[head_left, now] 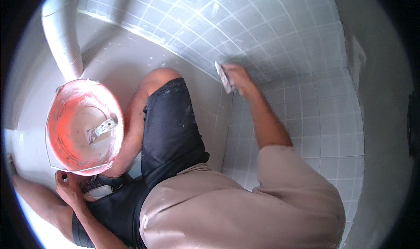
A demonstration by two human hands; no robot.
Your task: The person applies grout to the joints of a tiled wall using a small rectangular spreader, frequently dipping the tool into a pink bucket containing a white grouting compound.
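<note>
My right hand (239, 79) is closed around a flat scraper (223, 77) smeared with pale paste. Its blade shows nearly edge-on, close to the foot of the tiled wall (280, 34); whether it touches the tiles I cannot tell. At lower left, my left hand (68, 188) is closed, with curled fingers right by the near rim of a red-orange bucket (59, 126). What those fingers hold is hidden. Whitish paste coats the inside of the bucket. A second scraper (104, 127) with a smeared handle lies in it.
A white pipe (63, 34) rises behind the bucket. My bent knee (164, 77) stands between the bucket and the wall. Small grey tiles with pale joints (297, 113) continue on the right, beside a plain grey surface (380, 117). White specks dot the smooth grey surface (131, 43) by the pipe.
</note>
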